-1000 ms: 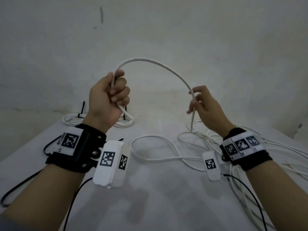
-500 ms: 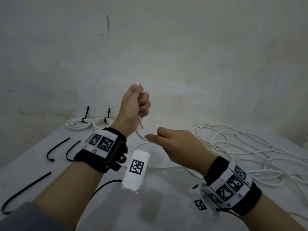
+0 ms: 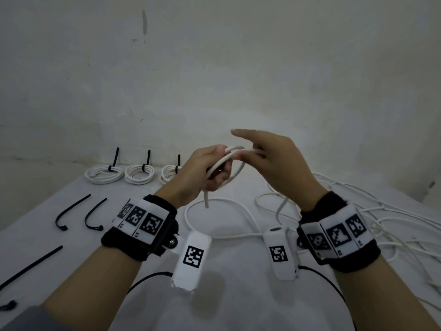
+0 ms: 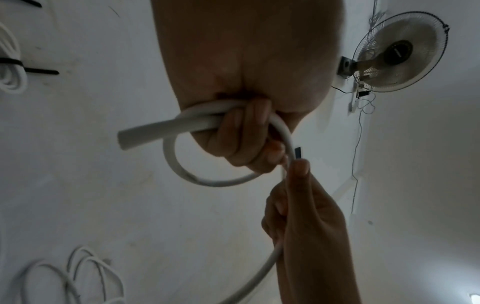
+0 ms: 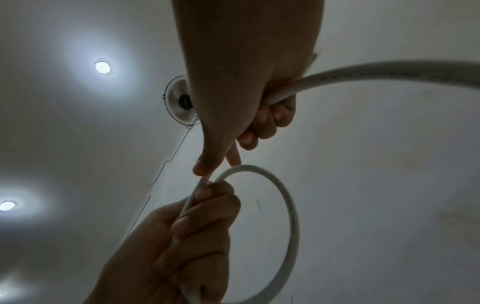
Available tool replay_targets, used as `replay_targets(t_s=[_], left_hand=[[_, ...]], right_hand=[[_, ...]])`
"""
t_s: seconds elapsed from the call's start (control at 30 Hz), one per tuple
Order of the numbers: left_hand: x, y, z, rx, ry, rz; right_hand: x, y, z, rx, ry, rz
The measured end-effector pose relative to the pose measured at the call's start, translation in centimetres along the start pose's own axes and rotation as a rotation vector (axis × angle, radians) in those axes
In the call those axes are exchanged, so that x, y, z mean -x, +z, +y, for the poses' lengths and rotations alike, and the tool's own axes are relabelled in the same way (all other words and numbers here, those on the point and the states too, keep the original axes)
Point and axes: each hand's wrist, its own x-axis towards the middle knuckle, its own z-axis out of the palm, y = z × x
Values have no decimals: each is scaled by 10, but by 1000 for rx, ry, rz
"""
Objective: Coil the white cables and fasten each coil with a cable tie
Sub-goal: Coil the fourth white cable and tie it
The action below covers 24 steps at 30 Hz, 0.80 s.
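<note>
Evidently, the first loop of a fresh coil is being formed: the white cable [image 3: 224, 161] is being gripped in the curled fingers [image 4: 244, 131] of the left hand [image 3: 202, 173], above the tabletop [image 3: 238, 295], while the strand is being fed in by the right hand [image 3: 279, 163], pinched between thumb and lower fingers with the index finger pointing free. Judging by this, another turn is being called for next, laid flush against the first. Three tied coils [image 3: 105, 174] are being kept by the pale wall [image 3: 214, 68], loose black cable ties [image 3: 71, 211] on the left, slack cable [image 3: 381, 223] piled right. A wall fan [image 4: 400, 53] and ceiling lights [image 5: 102, 66] are being shown overhead.
</note>
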Motion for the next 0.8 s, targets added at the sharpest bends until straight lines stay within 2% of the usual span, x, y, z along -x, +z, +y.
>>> replay_targets(t_s=[0.1,0.23,0.43,0.67,0.8], left_hand=[[-1,4,-6,171,-13,9],[-1,9,-11,296,-64,8],[3,14,-19,491,-128,56],[9,3,-34,744,-145,-115],[11,-2,-40,756,-112,-67]], right_hand=[[-5,7,6,-74,37,-13],[-7,11,12,-151,81,74],[-8,17,14,-269,135,48],[-10,29,13,-289,133,46],[-10,36,17,-321,144,66]])
